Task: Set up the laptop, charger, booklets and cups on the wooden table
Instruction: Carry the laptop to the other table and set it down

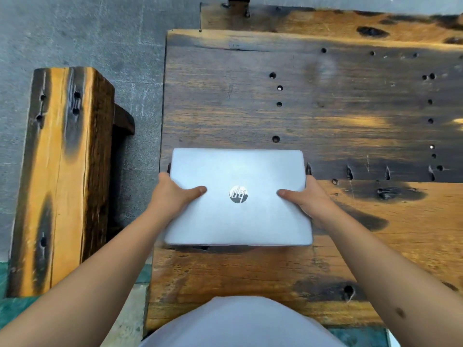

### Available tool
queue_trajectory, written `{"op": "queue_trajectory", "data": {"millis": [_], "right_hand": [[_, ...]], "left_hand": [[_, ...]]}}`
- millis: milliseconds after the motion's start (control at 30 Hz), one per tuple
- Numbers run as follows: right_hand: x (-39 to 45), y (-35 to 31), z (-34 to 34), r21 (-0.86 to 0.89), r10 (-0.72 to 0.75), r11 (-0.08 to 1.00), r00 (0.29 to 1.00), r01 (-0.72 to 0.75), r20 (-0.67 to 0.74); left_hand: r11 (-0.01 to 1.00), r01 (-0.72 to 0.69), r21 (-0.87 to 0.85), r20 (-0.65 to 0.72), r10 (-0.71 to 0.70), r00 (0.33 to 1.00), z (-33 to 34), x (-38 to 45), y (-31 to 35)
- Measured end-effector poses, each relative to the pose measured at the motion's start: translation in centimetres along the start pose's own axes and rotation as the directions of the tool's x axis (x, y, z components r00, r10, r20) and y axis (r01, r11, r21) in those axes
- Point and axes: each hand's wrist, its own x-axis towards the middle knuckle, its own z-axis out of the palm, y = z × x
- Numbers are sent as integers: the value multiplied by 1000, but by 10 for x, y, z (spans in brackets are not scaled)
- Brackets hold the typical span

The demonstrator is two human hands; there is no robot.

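Laptop (238,199): silver, lid closed, long axis lying left to right, logo upside down to you, over the near left part of the wooden table (350,108). Your left hand (172,194) and right hand (308,199) are gripping its side edges, thumbs resting on the lid. Wooden bench (60,176) is standing left of the table, apart.

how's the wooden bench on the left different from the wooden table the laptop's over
The bench is a narrow block running away from the camera; the table is a broad slab. The bench is bare, while both hands hold the closed laptop over the table's near left corner. The bench sits lower, on the floor. Both are orange wood with charred patches and holes.
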Motion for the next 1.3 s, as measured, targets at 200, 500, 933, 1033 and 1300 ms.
{"op": "queue_trajectory", "data": {"millis": [200,500,933,1033,1300], "right_hand": [[-63,-2,3,91,-129,988,991,125,37],[-147,29,7,106,-131,986,991,131,-9],[-252,115,22,321,-102,924,943,208,-317],[-282,149,26,394,-63,890,919,228,-390],[-394,261,17,518,83,796,792,313,-605]], "left_hand": [[996,-71,-58,-38,69,997,-22,-54,-10],[986,-166,-34,-6,166,986,-39,-125,-30],[908,-417,35,228,398,888,-19,-166,-33],[867,-490,89,348,433,831,-1,-177,-23],[701,-692,172,513,536,670,85,-260,-16]]}}
